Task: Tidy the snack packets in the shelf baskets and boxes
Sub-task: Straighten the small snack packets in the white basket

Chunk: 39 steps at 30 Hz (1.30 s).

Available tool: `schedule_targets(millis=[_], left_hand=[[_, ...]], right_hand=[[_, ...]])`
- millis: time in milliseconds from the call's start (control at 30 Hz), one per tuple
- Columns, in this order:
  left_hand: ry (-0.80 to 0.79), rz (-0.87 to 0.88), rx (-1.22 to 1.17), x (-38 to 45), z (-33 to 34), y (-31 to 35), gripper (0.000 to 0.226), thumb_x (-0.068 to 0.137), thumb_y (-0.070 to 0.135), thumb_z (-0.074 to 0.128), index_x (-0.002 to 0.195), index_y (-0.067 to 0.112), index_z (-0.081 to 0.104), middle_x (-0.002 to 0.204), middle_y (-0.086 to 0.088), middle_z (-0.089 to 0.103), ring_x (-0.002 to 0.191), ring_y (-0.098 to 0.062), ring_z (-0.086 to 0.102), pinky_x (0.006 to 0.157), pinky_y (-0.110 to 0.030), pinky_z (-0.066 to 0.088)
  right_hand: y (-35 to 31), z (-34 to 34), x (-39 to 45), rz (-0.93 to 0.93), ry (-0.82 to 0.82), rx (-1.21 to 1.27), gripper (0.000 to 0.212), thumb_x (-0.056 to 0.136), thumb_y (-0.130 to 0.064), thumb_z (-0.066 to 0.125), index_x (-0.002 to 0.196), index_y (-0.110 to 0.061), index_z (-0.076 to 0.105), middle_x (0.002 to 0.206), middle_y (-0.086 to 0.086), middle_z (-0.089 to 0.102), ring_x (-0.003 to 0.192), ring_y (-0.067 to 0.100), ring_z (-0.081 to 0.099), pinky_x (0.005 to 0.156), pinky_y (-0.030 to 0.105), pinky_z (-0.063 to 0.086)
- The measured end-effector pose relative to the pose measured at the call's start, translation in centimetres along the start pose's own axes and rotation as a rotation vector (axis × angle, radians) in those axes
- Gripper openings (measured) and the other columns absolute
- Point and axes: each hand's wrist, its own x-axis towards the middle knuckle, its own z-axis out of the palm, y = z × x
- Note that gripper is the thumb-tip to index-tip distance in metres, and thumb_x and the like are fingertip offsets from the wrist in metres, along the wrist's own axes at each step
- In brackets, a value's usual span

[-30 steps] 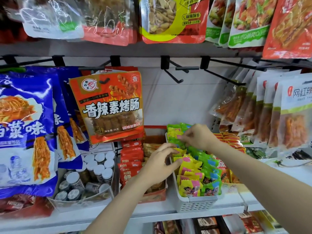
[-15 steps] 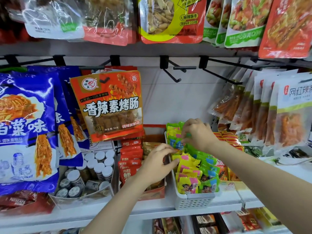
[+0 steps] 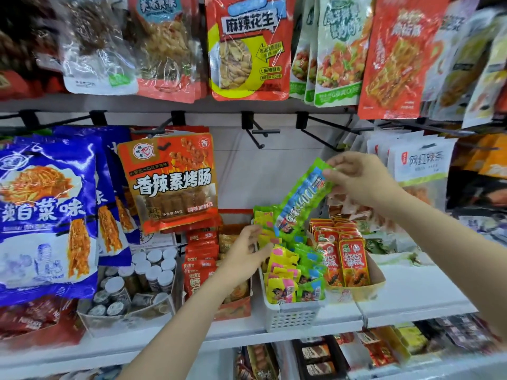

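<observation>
One green packet lifted, left hand steadying the rest.

Right hand (image 3: 362, 182) pinches the top edge of a green snack packet (image 3: 301, 198), held slanting above the white basket (image 3: 290, 316) on the shelf; the left hand (image 3: 247, 256), fingers relaxed and grasping nothing, rests against the yellow packets (image 3: 282, 272) inside. Best, I judge, to part the row with the left, then slide the green one down upright among its green fellows, face forward.

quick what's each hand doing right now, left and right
Left hand: open, fingers relaxed against the yellow packets in the white basket, gripping nothing.
Right hand: fingers pinch the top of a green packet, lifted above the basket.
</observation>
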Motion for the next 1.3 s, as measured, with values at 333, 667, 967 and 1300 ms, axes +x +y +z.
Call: schedule_targets(millis=[333,667,967,1300], left_hand=[[0.036,-0.059,-0.684,-3.9,0.3,2.4,0.036,0.093,0.005,0.06,0.128,-0.001,0.052,0.1,-0.017,0.069,0.083,-0.021,0.071,0.074,-0.026,0.058],[0.117,0.039,-0.653,-5.2,0.3,2.3,0.02,0.092,-0.001,0.06,0.079,0.006,0.046,0.08,-0.02,0.059,0.069,-0.023,0.064,0.07,-0.03,0.058],[-0.169,-0.176,-1.1,-5.7,0.1,2.4,0.049,0.095,0.047,0.049,0.121,0.007,0.057,0.13,-0.023,0.06,0.112,-0.039,0.064,0.08,-0.043,0.059],[-0.048,-0.109,-0.918,-6.1,0.3,3.6,0.047,0.072,0.001,0.07,0.118,0.003,0.065,0.11,-0.012,0.073,0.085,-0.014,0.071,0.071,-0.019,0.057]], right_hand=[[-1.2,-1.2,-1.9,0.071,-0.026,0.055,0.013,0.09,-0.016,0.067,0.095,-0.005,0.062,0.087,0.014,0.075,0.083,0.03,0.073,0.084,0.058,0.054],[-1.1,-0.6,-2.0,0.122,0.016,0.061,0.012,0.09,-0.007,0.065,0.098,-0.001,0.058,0.088,0.02,0.072,0.069,0.019,0.071,0.061,0.032,0.061],[-0.4,0.1,-2.0,0.077,-0.097,0.293,0.006,0.092,-0.009,0.063,0.094,-0.009,0.057,0.084,0.011,0.075,0.082,0.022,0.072,0.067,0.031,0.061],[-0.3,-0.2,-2.1,0.127,-0.288,0.411,0.018,0.099,-0.026,0.052,0.102,-0.013,0.063,0.105,0.012,0.07,0.091,0.021,0.072,0.071,0.028,0.059]])
